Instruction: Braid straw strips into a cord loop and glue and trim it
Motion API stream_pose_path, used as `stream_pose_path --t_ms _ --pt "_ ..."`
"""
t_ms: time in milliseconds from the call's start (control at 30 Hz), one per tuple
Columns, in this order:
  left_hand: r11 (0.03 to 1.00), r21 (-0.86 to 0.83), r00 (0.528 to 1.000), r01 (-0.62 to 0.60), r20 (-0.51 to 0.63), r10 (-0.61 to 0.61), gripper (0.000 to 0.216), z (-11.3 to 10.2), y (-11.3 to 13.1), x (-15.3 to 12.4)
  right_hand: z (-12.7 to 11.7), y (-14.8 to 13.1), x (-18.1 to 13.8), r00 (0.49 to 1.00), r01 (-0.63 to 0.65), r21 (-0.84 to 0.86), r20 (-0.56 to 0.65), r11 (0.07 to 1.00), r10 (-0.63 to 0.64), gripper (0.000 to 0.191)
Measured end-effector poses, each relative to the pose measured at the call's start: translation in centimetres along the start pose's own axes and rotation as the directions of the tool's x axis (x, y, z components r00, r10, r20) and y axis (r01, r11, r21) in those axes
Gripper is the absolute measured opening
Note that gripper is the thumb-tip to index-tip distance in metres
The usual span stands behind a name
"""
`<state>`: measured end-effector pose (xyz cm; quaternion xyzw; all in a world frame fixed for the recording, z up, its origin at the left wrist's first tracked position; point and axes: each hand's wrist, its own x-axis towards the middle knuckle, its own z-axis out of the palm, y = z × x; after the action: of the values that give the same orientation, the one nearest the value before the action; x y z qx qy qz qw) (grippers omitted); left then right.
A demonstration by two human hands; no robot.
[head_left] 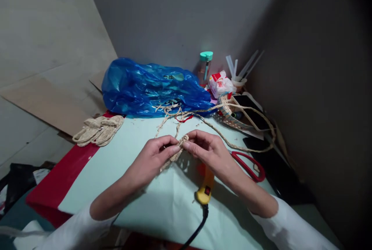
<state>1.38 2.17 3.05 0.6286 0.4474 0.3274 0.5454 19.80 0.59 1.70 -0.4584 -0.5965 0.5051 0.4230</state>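
Both my hands meet over the middle of the table, pinching one braided straw cord [176, 156]. My left hand [154, 157] is closed on it between thumb and forefinger. From the other side, my right hand [207, 149] grips the cord's upper end with thumb and fingertips. A long loose strand of twisted straw cord [223, 137] runs from behind the hands in a wide loop to the right. Under my right hand lies a yellow glue gun [205, 190], partly hidden, its black cable leading to the front edge. Red-handled scissors [251, 166] rest beside my right forearm.
A blue plastic bag [151, 87] fills the back of the table. Coiled straw pieces [99, 130] lie on the red left edge. At the back right stand a teal-lidded bottle [206, 66], a tissue pack [221, 83], a cup of glue sticks [238, 83] and a basket [226, 106] near a phone [251, 111].
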Motion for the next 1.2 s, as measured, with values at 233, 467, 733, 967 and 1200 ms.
stream_pose_path --t_ms 233,467,733,967,1200 --pt "0.999 0.035 0.996 -0.035 -0.078 0.037 0.022 0.4 0.0 3.6 -1.8 1.1 0.6 0.995 -0.037 0.101 -0.084 0.994 0.046 0.022" --pt "0.981 0.174 0.996 -0.082 0.056 0.073 0.023 0.9 -0.7 3.1 -1.7 1.4 0.8 0.991 -0.027 0.107 -0.126 0.994 0.04 0.018" --pt "0.986 0.154 0.998 -0.059 0.035 0.054 0.02 1.3 -0.7 2.9 -1.3 1.4 0.2 0.987 0.05 0.082 -0.156 0.995 -0.037 0.017" --pt "0.997 0.074 1.0 -0.004 -0.015 0.005 0.023 1.8 -1.5 2.5 -1.2 1.5 0.4 0.988 0.045 0.12 -0.155 0.992 -0.026 0.018" --pt "0.947 -0.305 0.988 0.097 -0.09 -0.13 0.045 0.5 -2.0 3.2 -2.0 1.6 0.7 0.984 0.062 0.185 -0.173 0.981 -0.03 0.016"
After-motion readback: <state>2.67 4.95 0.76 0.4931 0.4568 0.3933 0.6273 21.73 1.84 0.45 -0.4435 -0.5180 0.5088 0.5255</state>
